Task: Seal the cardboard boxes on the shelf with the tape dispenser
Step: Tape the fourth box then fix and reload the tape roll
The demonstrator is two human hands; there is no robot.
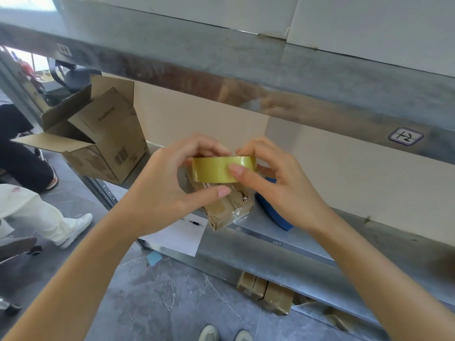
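left hand point(162, 193), right hand point(283, 190): grips pinch tape roll point(214, 169) | small box point(230, 209) partly hidden

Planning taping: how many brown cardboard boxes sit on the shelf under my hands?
2: open box at the left end, small box beneath the tape roll; others may be hidden.

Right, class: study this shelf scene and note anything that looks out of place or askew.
The open cardboard box at the left end of the shelf leans, flaps splayed, seemingly past the edge. A white sheet of paper overhangs the shelf front, and a blue scrap lies on the floor below.
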